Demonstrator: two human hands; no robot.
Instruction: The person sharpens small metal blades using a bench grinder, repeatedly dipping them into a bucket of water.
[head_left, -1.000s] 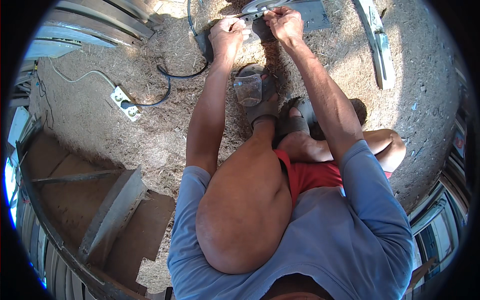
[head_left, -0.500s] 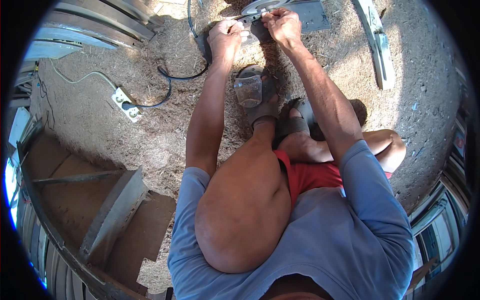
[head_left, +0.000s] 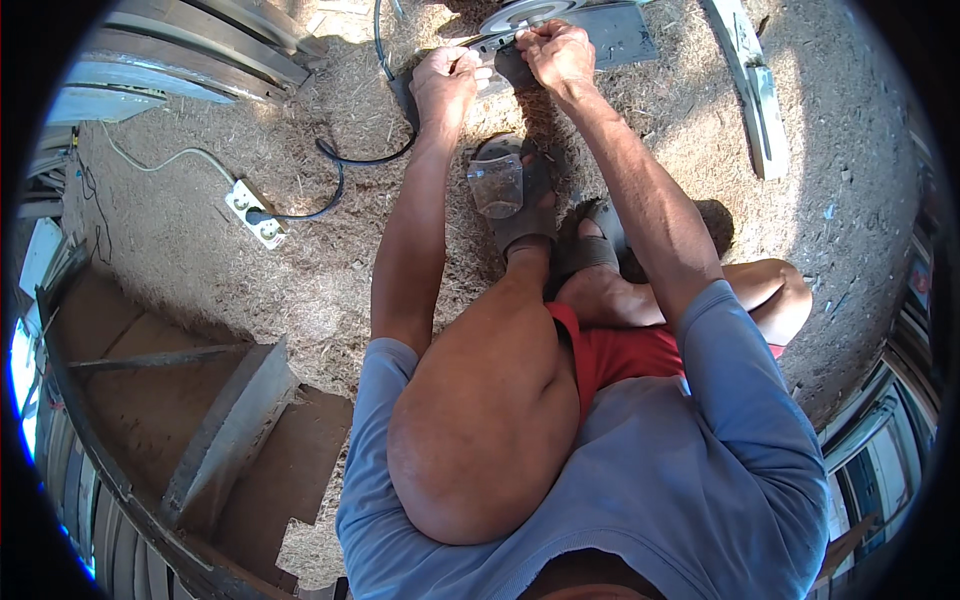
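At the far edge of the head view, a pale grinding wheel stands by a grey metal base plate. My left hand is closed, thumb and fingers pinched together, left of the wheel and nearer me. Close in front of the wheel, my right hand is closed too, its fingertips pressed together. Between the hands shows a narrow dark metal part with small holes; whether it belongs to the machine or is held, I cannot tell. What either pinch holds is too small to name.
A clear plastic piece lies over my sandalled foot. Left, a white power strip has a black cable plugged in. A wooden beam lies right, stacked boards far left, and a brown wooden frame near left.
My right hand has shifted slightly left along the wheel's near side. My left hand stays almost where it was, still pinched.
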